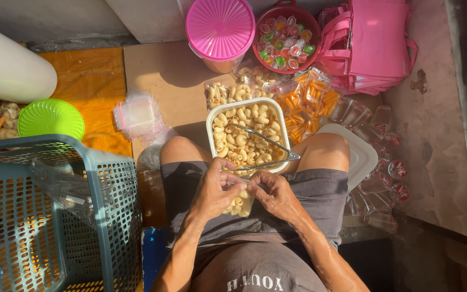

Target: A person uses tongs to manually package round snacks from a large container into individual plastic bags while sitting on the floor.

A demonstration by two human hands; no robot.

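I sit on the floor with a small clear plastic bag (238, 204) of pale curled crackers held over my lap. My left hand (215, 190) and my right hand (275, 196) both pinch the bag's top edge, fingers close together. Just beyond my hands a white rectangular tub (211, 120) rests between my knees, full of the same crackers. Metal tongs (268, 146) lie across the tub, handle end at its near right corner.
A grey-blue plastic basket (55, 216) stands at my left. Beyond it are a green lid (51, 118), empty clear bags (138, 115), filled snack bags (298, 97), a pink-lidded jar (220, 30), a red bowl of jelly cups (286, 39), pink bags (374, 43) and a white lid (360, 154).
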